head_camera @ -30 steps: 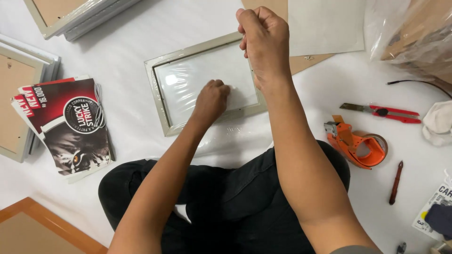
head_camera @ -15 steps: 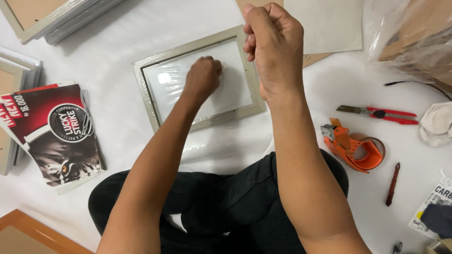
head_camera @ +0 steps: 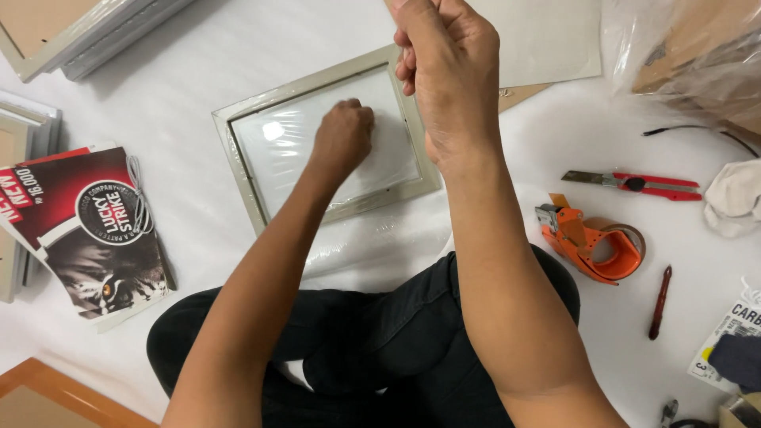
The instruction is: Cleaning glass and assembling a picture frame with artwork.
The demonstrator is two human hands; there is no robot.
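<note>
- Two hands at work over grey picture frame (head_camera: 252, 170), flat on white sheet before crossed legs.
- Left hand (head_camera: 342, 139): fisted, pressing frame's glazing.
- Right hand (head_camera: 445, 75): raised, grip pinched shut; contents unclear.

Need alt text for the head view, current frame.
A seated person's left hand presses, fist closed, on the panel of a grey picture frame lying on a white surface, while the right hand is raised above it, fingers pinched. An orange tape dispenser lies to the right.
</note>
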